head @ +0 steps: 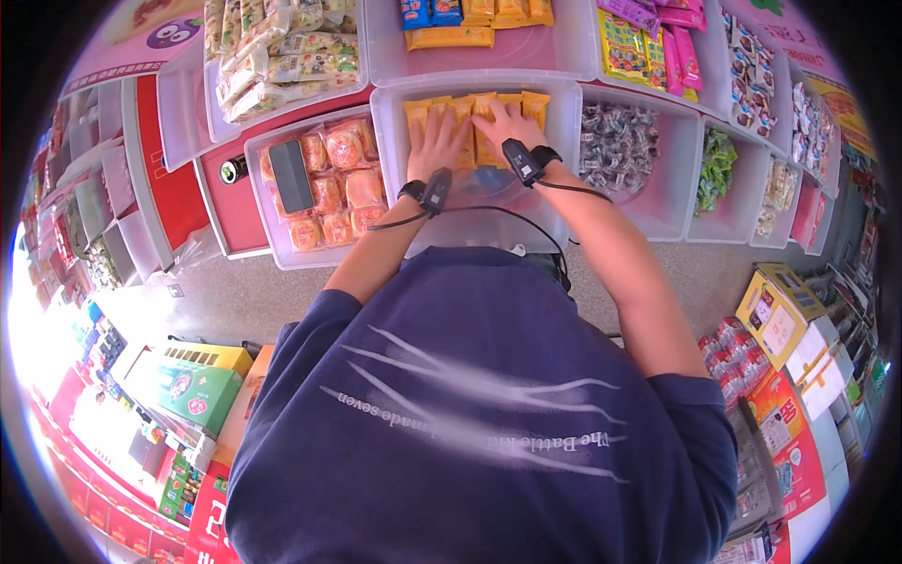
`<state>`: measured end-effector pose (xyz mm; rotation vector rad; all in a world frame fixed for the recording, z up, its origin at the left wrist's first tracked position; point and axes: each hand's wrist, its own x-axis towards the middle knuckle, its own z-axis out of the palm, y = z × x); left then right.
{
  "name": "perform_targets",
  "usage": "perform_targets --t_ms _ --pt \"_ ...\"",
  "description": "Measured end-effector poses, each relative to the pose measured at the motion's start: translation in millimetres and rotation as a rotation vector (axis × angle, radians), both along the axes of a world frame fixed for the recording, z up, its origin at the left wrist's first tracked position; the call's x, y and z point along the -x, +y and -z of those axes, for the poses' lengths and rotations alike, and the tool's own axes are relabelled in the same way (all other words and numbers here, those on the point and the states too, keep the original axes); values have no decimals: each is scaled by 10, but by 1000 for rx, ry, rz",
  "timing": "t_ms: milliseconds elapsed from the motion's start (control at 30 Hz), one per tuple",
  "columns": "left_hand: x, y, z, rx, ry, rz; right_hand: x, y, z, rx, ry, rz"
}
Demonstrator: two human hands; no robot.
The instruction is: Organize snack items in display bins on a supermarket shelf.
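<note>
A translucent plastic bin [507,215] stands directly before me, with several orange-yellow wrapped snack packets [461,151] lined up in its far part. My left hand [438,144] lies palm down on the left packets, fingers spread. Close beside it, my right hand [513,128] rests on the packets to the right, its thumb towards the left hand and its fingers apart. Neither hand visibly lifts a packet, and the undersides of both are hidden. Through the near part of the bin its bare bottom shows. Each wrist wears a black strapped device with a cable.
On the left, a bin of round wrapped pastries [328,187] has a smartphone [290,176] on top; a drink can [233,170] stands beside it. Small wrapped candies [616,144] fill part of the right bin. Behind is a bin [486,60] with blue and orange packets.
</note>
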<state>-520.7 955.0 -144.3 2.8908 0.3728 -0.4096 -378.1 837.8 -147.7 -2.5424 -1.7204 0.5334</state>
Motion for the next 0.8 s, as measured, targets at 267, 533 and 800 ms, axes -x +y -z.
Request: perform_targets --t_ms 267,533,800 --pt "52 -5 192 6 -26 -5 70 -174 0 -29 -7 -322" --pt "94 -53 179 -222 -193 -2 193 -191 160 -111 -131 -279" --pt "102 -70 166 -145 -171 -69 272 -150 235 -117 -173 -222"
